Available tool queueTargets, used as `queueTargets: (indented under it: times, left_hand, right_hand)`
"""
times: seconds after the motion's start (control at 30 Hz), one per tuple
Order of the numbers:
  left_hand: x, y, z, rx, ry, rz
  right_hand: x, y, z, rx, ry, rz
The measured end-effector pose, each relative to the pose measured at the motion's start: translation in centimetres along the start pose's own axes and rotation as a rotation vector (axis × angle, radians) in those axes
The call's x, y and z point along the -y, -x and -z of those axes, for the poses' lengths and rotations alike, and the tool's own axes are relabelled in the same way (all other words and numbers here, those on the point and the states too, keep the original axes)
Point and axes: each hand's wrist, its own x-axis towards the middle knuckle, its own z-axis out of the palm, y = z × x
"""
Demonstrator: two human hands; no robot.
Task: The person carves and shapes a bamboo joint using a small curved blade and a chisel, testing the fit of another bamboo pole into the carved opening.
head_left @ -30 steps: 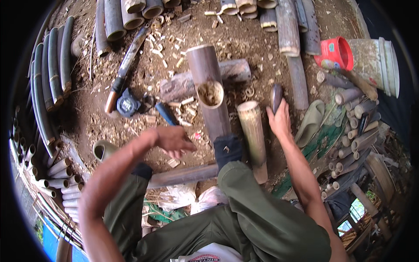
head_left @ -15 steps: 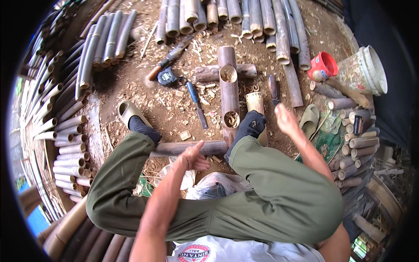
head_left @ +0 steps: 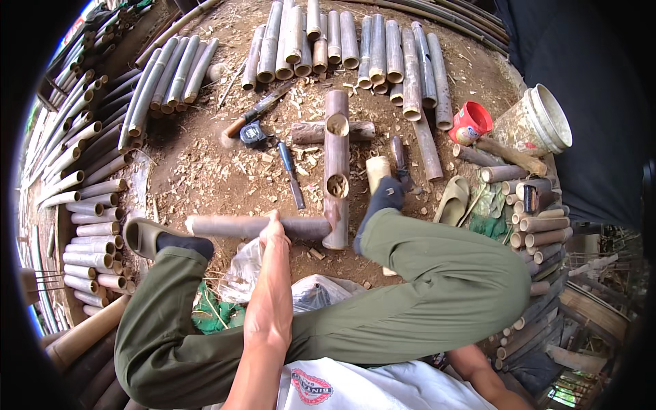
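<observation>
My left hand (head_left: 275,229) is wrapped round the middle of a brown bamboo tube (head_left: 307,227), which lies crosswise and is slightly blurred. Its right end meets the near part of a longer bamboo tube (head_left: 335,154) with two round cut openings in its upper side. That longer piece rests over a short bamboo log (head_left: 307,132). My right arm (head_left: 484,379) shows only at the lower right; its hand is out of sight. Left of the notched tube lies a blue-handled chisel (head_left: 288,164), and to its right a dark-handled tool (head_left: 399,154). A pale bamboo piece (head_left: 377,169) stands by my socked foot.
A black tape measure (head_left: 253,134) and a long wooden-handled tool (head_left: 256,111) lie at the far left among wood chips. Cut bamboo tubes (head_left: 321,55) line the back, with more stacked both sides. A red tub (head_left: 471,123) and white bucket (head_left: 533,123) stand far right.
My left hand has closed round the crosswise tube, which has shifted left with its left end now showing. My right hand has left the dark-handled tool's side and gone out of view.
</observation>
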Motion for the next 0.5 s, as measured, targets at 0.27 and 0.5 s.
queueTargets:
  times: [0.27,0.5]
  left_hand:
    - [-23.3,6.9,-1.8,0.209,-0.032,-0.66]
    - [-39.3,12.9,-1.6,0.894,-0.39,-0.987]
  right_hand:
    - [1.1,-2.0,1.5,-0.076,-0.075,-0.03]
    - [-1.0,2.1,0.6,-0.078,-0.147,-0.069]
